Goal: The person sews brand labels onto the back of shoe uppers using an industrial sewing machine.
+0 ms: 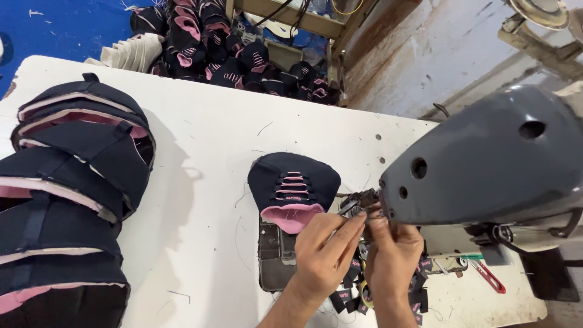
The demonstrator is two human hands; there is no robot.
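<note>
- My left hand (pixel 325 252) and right hand (pixel 392 249) pinch narrowly at the grey sewing machine's (pixel 486 164) needle area, what they hold unclear.
- The navy shoe upper with pink lining (pixel 293 189) lies just beside, near the needle.

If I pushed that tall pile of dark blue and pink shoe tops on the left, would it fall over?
Probably it would slump rather than crash. The pile of shoe uppers already leans, and its curved fabric pieces look soft and light, so they would likely slide apart across the white table.
</note>
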